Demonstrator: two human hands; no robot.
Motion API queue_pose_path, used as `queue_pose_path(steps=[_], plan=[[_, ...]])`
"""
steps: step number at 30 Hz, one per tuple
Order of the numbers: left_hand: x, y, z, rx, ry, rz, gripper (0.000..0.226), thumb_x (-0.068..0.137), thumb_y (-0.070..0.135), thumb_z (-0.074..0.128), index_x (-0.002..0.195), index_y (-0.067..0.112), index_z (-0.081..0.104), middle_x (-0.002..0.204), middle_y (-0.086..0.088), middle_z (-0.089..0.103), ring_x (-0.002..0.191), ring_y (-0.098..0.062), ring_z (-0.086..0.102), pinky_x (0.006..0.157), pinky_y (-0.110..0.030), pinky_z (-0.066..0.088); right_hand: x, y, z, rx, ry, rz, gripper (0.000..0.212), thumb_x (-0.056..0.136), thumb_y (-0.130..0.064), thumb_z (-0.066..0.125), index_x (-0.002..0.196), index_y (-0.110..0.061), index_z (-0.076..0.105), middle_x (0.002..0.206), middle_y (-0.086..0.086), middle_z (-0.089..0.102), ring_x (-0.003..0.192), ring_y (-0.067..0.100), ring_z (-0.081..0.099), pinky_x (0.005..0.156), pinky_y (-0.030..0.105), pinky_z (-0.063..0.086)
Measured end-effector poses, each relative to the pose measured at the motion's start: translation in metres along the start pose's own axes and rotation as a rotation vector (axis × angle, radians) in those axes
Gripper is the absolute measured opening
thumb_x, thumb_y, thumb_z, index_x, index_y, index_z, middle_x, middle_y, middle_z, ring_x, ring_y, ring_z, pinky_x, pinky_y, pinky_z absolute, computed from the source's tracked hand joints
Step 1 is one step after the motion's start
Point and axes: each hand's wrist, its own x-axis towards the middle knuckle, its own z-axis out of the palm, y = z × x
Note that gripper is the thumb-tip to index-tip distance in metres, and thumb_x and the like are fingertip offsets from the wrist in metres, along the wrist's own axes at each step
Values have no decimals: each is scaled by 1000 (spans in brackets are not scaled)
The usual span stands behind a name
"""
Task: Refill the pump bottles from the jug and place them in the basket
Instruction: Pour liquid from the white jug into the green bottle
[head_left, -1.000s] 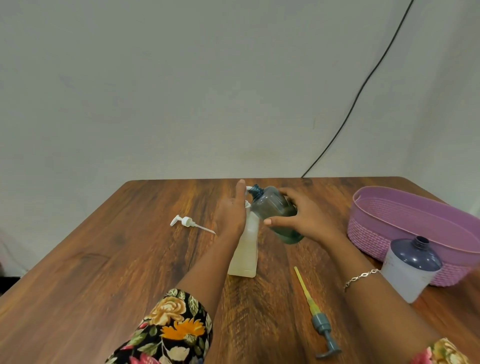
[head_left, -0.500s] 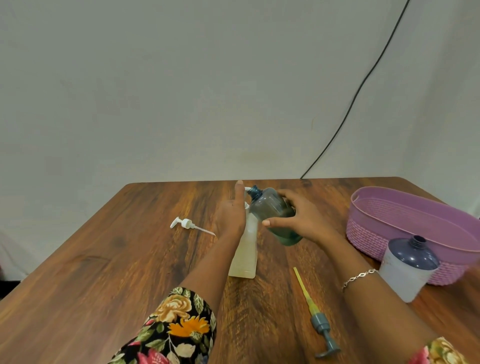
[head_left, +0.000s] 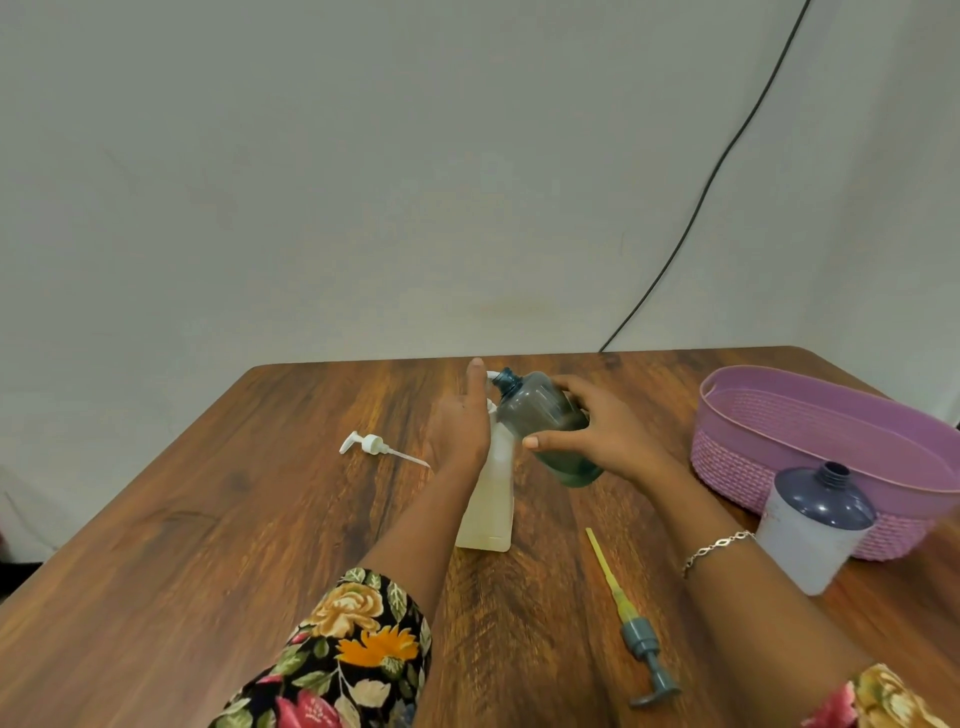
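Note:
A pale translucent bottle with yellowish liquid stands mid-table. My left hand is wrapped around its upper part, index finger raised. My right hand holds a grey-teal bottle tilted with its open neck up and to the left, right beside the pale bottle's top. Green liquid sits in its lower end. A white pump lies to the left. A grey pump with a yellow tube lies in front. A purple basket stands at right.
A white bottle with a dark blue top and open neck stands before the basket, near my right forearm. The wooden table ends at a grey wall. A black cable runs down the wall behind.
Hardly anything has moved. Both hands keep their hold, and the grey-teal bottle stays tilted against the top of the pale bottle.

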Motion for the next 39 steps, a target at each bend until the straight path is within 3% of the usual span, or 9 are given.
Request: queue_pose_path(steps=[5,10,13,20,24,30,35,39], plan=[[2,1,-2,-21,-16,-41,71,88,64,22,91,6,64,87,-10,61,87,-23,57,82,-39,44,2,-2,-1,-17,1,-5,78,68,-40,77,135,-27,39,129,-3,49,101,8,47,68,16,40],[0,0,0,-37,20,14,46,94,44,26,79,13,56,76,-5,52,75,-16,49,67,-31,38,1,0,0,-31,-12,1,79,67,-40,77,135,-28,39,130,-3,49,102,9,46,69,17,41],[0,0,1,-2,42,38,43,95,40,26,74,13,52,73,-5,51,72,-16,48,63,-28,36,0,2,3,-27,-8,4,78,68,-40,77,135,-28,39,129,-3,49,102,9,47,73,20,42],[-2,1,0,55,-9,3,63,87,66,17,59,17,45,68,-3,50,68,-15,48,67,-30,37,0,-1,-1,-5,-2,-12,77,69,-40,76,135,-25,40,128,-2,50,104,10,48,78,22,44],[-2,3,-2,-26,-10,-11,53,92,55,24,65,17,49,70,-2,49,71,-16,47,70,-33,38,1,-3,-1,-16,0,-12,77,69,-38,77,135,-26,39,129,-2,50,105,11,49,79,24,44],[-1,1,1,19,33,42,42,94,40,25,64,17,43,66,-1,44,67,-14,42,57,-25,30,-1,-1,1,-36,-6,-12,77,68,-39,77,135,-26,40,128,-3,50,102,10,48,75,21,42],[-1,0,2,38,30,21,59,91,58,21,66,17,54,68,-1,49,68,-15,47,65,-29,35,0,-2,0,-17,-5,1,78,69,-39,76,136,-25,39,130,-2,49,105,11,48,81,25,44],[1,0,1,18,10,-5,61,88,63,22,63,16,51,70,-2,51,69,-15,48,66,-31,37,1,-3,-1,-23,5,-4,79,68,-39,77,136,-25,39,130,-1,50,105,12,49,79,24,44]])
